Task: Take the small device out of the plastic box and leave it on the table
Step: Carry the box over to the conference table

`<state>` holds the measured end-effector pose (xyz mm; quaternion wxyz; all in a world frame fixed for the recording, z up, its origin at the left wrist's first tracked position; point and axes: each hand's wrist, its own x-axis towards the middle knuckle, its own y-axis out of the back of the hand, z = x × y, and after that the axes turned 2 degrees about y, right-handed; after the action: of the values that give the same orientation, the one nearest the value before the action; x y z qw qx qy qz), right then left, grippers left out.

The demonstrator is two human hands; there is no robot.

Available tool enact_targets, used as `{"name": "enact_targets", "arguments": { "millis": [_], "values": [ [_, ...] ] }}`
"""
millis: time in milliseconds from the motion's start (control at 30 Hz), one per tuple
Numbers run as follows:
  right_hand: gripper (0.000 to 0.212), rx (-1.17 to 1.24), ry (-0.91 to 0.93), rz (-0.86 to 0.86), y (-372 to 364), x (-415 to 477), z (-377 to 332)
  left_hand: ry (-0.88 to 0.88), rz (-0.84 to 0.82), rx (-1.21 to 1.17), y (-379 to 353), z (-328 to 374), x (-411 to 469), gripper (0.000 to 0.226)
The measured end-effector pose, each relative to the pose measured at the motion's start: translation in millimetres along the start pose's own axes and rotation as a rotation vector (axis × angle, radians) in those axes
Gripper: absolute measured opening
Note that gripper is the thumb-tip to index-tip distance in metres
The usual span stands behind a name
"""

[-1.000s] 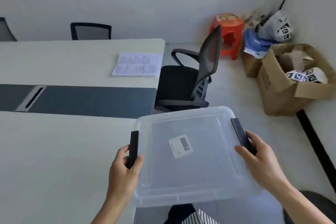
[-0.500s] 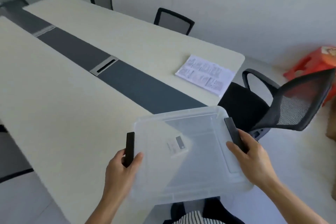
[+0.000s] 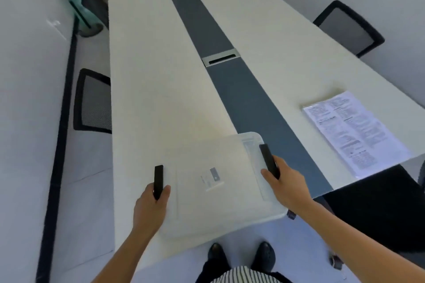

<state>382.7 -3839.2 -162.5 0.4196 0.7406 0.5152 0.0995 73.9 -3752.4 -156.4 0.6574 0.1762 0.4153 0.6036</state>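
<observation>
A clear plastic box [image 3: 220, 211] with its lid on is over the near end of the long white table [image 3: 156, 89]. The lid carries a small white label [image 3: 212, 178] and two black clip handles. My left hand [image 3: 150, 208] grips the left black clip, and my right hand [image 3: 284, 185] grips the right one. Whether the box rests on the table or hangs just above it, I cannot tell. The small device is not visible through the cloudy lid.
A dark grey strip [image 3: 232, 71] with a metal cable slot [image 3: 220, 57] runs down the table's middle. A printed paper sheet [image 3: 354, 133] lies on the far right half. Black mesh chairs stand at left [image 3: 94, 101] and right [image 3: 349, 27]. My shoes [image 3: 241, 255] are below the table edge.
I have turned left with the box in both hands, and it has moved from beside the table end to over the near end of the tabletop.
</observation>
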Motion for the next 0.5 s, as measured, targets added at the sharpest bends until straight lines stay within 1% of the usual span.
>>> {"name": "enact_targets", "arguments": {
  "millis": [133, 233, 367, 500],
  "values": [
    [0.048, -0.032, 0.07, -0.07, -16.2, 24.5, -10.2, 0.105, 0.03, -0.018, -6.3, -10.5, 6.2, 0.027],
    [0.046, -0.036, 0.085, -0.079, -24.3, 33.5, -13.7, 0.143, 0.029, -0.029, -9.1, -12.9, 10.5, 0.026],
    [0.046, -0.015, 0.095, -0.076, -31.2, 40.2, -14.8, 0.142, 0.02, -0.077, -10.4, -15.5, 12.5, 0.024],
    [0.041, 0.009, 0.107, -0.08, -34.2, 46.0, -15.1, 0.132, -0.054, -0.095, -9.9, -17.5, 15.2, 0.023]
  ]
}}
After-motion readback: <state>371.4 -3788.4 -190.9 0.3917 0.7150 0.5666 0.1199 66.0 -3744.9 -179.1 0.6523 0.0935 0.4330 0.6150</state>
